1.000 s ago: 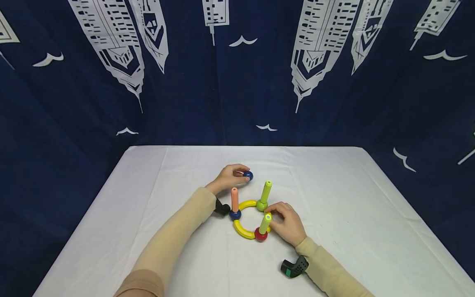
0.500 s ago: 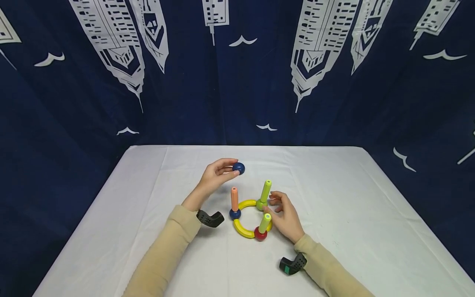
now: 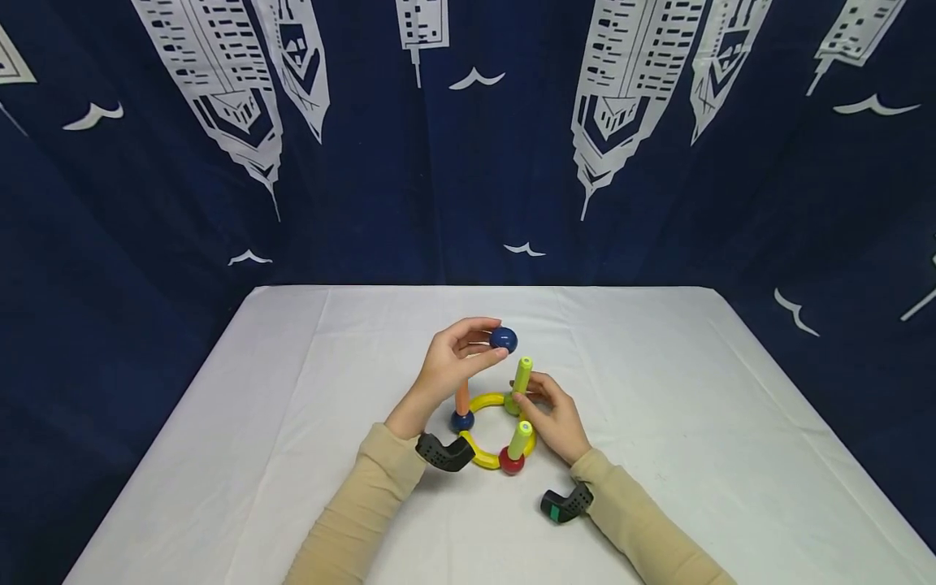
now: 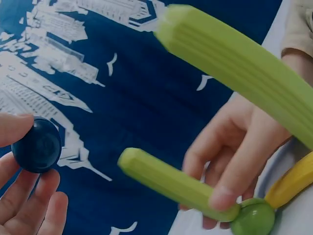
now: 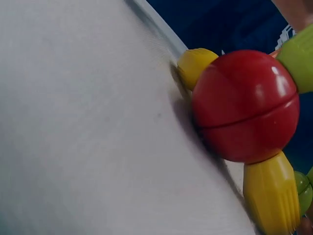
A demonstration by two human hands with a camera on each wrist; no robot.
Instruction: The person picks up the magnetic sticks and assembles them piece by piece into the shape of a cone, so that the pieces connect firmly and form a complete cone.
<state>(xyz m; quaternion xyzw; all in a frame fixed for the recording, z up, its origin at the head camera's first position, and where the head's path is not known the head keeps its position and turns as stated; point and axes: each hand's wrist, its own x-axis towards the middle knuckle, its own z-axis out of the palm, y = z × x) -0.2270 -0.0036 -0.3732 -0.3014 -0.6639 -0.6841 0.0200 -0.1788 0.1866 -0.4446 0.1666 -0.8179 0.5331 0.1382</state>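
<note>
My left hand pinches a dark blue ball between thumb and fingers, just above and left of the far green stick. My right hand pinches that stick near its base, where it stands in a green ball. Yellow curved pieces join the balls in a ring on the table. A second green stick rises from a red ball at the front. At the left, an orange stick stands in another blue ball, its top hidden by my left hand.
A white cloth covers the table. Behind it hangs a dark blue curtain with white building and bird prints. A black wrist device on my left arm hangs close to the ring's left side.
My left hand first drew back left and rose with the blue ball, then came right toward the far green stick's top. My right hand shifted from the ring's right side onto that stick.
</note>
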